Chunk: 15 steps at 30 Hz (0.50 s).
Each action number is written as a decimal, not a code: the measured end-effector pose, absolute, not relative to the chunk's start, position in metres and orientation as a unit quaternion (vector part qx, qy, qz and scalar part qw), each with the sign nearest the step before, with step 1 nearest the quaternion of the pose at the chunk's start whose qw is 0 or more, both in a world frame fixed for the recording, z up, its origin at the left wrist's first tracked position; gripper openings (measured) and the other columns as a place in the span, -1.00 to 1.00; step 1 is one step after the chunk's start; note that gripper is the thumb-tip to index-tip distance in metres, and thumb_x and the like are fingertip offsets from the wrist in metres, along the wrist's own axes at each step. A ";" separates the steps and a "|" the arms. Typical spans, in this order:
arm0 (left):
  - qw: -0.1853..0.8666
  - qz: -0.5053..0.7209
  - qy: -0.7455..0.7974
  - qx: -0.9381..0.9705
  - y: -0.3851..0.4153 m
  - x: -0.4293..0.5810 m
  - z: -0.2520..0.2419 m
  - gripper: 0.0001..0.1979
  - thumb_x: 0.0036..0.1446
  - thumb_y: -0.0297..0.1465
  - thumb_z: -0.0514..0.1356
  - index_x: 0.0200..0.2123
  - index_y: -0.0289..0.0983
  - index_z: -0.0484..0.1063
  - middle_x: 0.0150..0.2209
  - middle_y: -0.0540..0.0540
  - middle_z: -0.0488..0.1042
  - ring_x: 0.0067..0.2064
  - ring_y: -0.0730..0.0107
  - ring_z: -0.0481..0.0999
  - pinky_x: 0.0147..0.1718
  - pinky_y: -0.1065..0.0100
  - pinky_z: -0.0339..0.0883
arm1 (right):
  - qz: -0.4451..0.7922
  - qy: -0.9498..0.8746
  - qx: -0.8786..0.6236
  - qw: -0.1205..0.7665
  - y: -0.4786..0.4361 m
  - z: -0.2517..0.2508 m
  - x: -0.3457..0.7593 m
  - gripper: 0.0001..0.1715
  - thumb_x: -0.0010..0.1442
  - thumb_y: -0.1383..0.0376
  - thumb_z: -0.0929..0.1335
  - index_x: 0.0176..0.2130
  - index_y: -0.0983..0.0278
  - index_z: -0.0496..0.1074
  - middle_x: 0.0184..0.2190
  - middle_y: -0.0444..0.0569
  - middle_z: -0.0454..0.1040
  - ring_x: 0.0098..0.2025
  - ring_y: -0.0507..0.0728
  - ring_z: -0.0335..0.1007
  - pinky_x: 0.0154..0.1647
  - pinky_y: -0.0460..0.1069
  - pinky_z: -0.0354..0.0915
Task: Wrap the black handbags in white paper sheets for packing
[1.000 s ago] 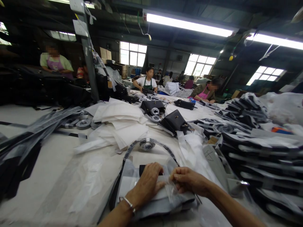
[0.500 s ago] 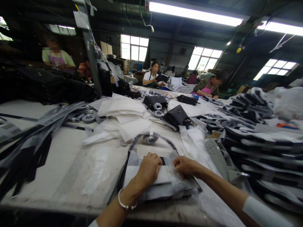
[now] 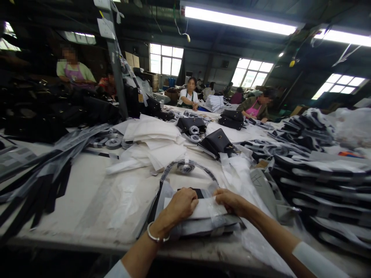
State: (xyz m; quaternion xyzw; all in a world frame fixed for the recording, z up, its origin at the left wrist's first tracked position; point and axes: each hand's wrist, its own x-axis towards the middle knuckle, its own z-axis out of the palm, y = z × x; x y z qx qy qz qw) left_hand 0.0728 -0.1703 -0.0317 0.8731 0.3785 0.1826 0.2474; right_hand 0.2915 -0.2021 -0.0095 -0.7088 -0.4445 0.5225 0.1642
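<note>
A black handbag [image 3: 158,199] lies on the table edge in front of me, its upright handle [image 3: 199,166] wrapped in film. Over its body are grey wrapping and a folded white sheet [image 3: 207,209], with a shiny clear strip on it. My left hand [image 3: 182,204] is closed on the sheet's left part, knuckles up. At the sheet's upper right edge, my right hand [image 3: 232,201] pinches it between thumb and fingers. A dark part of the bag [image 3: 198,193] shows between my hands. Behind the handle sits a film-wrapped coiled strap [image 3: 185,166].
White sheets [image 3: 153,135] are piled beyond the bag. A grey tape dispenser [image 3: 269,189] stands to the right, beside stacked wrapped black pieces [image 3: 324,193]. Long wrapped straps [image 3: 55,166] lie left. Further off are a black bag [image 3: 216,142], a post [image 3: 117,69] and several co-workers.
My right hand has moved from the clear film to the white sheet's upper edge. The co-worker opposite no longer holds a black bag, and the far pile of black bags is higher.
</note>
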 end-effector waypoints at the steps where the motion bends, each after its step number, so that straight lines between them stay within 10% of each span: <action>1: 0.244 0.183 0.380 0.873 -0.171 0.073 -0.032 -0.79 0.16 -0.44 0.09 -0.31 -0.23 0.55 -0.27 -0.14 0.58 -0.19 0.16 0.50 -0.14 0.24 0.30 | 0.516 -0.452 -0.710 0.160 -0.202 -0.010 0.291 -0.78 -0.14 0.37 0.26 -0.39 0.18 0.16 -0.75 -0.35 -0.03 -0.72 -0.04 -0.18 -0.71 -0.13 -0.18; 9: 0.205 0.165 0.369 0.892 -0.176 0.077 -0.037 -0.84 0.19 -0.45 0.10 -0.29 -0.25 0.49 -0.22 -0.15 0.52 -0.12 0.17 0.46 -0.06 0.22 0.30 | 0.411 -0.556 -0.718 0.079 -0.201 -0.003 0.291 -0.85 -0.03 0.44 0.30 -0.49 0.21 0.25 -0.71 -0.26 0.10 -0.68 0.00 0.06 -0.60 -0.10 0.06; 12: 0.182 0.152 0.357 0.903 -0.180 0.079 -0.039 -0.85 0.24 -0.45 0.09 -0.25 -0.27 0.47 -0.15 -0.19 0.50 -0.04 0.12 0.43 0.04 0.14 0.27 | 0.311 -0.617 -0.720 0.067 -0.199 0.013 0.286 -0.85 0.02 0.44 0.37 -0.52 0.24 0.38 -0.50 -0.03 0.43 -0.32 0.20 0.45 -0.27 0.00 0.29; 15: 0.163 0.144 0.360 0.907 -0.183 0.081 -0.042 -0.84 0.25 -0.47 0.09 -0.15 -0.28 0.44 -0.07 -0.23 0.47 0.04 0.06 0.40 0.12 0.03 0.21 | 0.234 -0.676 -0.693 0.089 -0.199 0.018 0.274 -0.80 0.26 0.27 0.31 -0.21 0.20 0.55 -0.05 0.09 0.54 0.14 0.32 0.35 0.16 0.13 0.18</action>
